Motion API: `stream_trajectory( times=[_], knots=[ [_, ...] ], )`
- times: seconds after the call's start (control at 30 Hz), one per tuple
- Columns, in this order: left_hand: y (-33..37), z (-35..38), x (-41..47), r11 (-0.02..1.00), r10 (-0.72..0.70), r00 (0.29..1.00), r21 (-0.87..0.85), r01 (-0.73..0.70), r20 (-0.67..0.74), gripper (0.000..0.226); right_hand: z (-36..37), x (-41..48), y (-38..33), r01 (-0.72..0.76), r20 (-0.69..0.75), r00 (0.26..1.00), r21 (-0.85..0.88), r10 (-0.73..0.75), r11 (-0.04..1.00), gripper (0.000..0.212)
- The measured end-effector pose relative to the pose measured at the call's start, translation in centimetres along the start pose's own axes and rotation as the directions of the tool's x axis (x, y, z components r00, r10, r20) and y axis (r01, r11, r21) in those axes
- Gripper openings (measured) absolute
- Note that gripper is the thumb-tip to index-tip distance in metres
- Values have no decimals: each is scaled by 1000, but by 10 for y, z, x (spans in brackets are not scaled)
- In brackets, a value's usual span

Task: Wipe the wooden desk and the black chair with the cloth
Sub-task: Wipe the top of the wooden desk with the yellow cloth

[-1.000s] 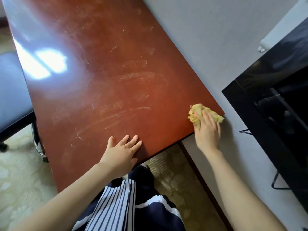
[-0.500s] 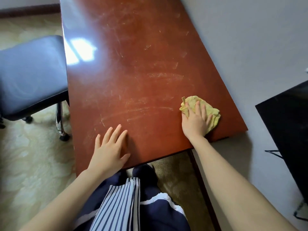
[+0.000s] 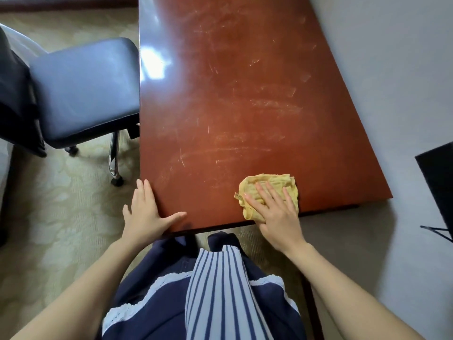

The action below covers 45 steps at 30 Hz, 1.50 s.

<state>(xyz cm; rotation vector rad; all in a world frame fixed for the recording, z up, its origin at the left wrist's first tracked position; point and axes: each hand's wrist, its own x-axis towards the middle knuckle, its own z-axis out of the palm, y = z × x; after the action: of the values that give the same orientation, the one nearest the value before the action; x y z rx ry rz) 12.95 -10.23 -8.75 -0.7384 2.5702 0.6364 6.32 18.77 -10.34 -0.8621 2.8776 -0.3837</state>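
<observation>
A glossy reddish-brown wooden desk point(image 3: 240, 94), streaked with scratches, fills the middle of the view. A crumpled yellow cloth point(image 3: 269, 184) lies near the desk's front edge, and my right hand point(image 3: 277, 212) presses flat on it with straight fingers. My left hand point(image 3: 147, 214) rests at the desk's near left corner, thumb on the top and fingers along the left edge. The black chair point(image 3: 83, 92) with a padded seat stands left of the desk, apart from both hands.
The desk's right side stands against a pale wall point(image 3: 392, 69). A black panel point(image 3: 438, 182) juts in at the right edge. Dark fabric point(image 3: 14, 94) hangs beside the chair at the far left. Patterned beige carpet point(image 3: 61, 217) covers the floor.
My right hand has slid the cloth leftward along the desk's front edge, away from the right corner. My left hand has shifted from the desk top to its near left corner.
</observation>
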Motion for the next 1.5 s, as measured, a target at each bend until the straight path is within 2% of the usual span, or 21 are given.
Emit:
stream_trajectory(
  times=[0.07,0.13,0.23,0.33,0.47,0.6,0.73,0.8,0.97,1.1,1.2,1.33,1.5],
  knots=[
    [-3,0,1,1000,4,1000,12,-4,21,140,-5,-6,7,31,5,1000,-76,-31,997,80],
    [-6,0,3,998,22,999,66,-24,29,143,-8,-10,10,-27,45,998,-115,32,993,81],
    [-14,-2,3,993,44,998,106,-48,37,141,-7,-13,8,-170,126,977,-36,173,985,84],
    [-15,-4,4,996,39,998,78,-42,39,137,-7,-12,6,-214,164,964,19,208,977,78],
    [-14,-6,5,998,21,998,57,-25,53,122,-6,-5,-1,-315,50,949,134,312,939,54],
    [-14,-12,6,994,41,997,101,-48,66,107,3,10,-21,-444,-56,882,227,467,867,39],
    [-21,-22,5,957,137,983,241,-163,120,116,10,35,-50,-589,-82,768,297,635,751,34],
    [-27,-26,4,929,180,974,303,-214,135,121,15,48,-67,-609,-60,763,267,644,747,36],
    [-42,-33,6,868,256,950,388,-308,181,127,28,69,-123,-531,-1,842,179,540,828,37],
    [-52,-38,12,825,322,925,419,-379,203,126,41,61,-161,-332,47,943,71,329,941,48],
    [-63,-42,18,798,369,902,422,-430,221,125,45,43,-176,-166,15,986,69,165,984,53],
    [-68,-43,22,787,397,885,406,-464,242,125,41,20,-160,54,18,998,-17,-53,998,61],
    [-73,-40,18,840,397,885,292,-457,243,126,31,29,-136,327,101,943,-109,-317,939,61]
  ],
)
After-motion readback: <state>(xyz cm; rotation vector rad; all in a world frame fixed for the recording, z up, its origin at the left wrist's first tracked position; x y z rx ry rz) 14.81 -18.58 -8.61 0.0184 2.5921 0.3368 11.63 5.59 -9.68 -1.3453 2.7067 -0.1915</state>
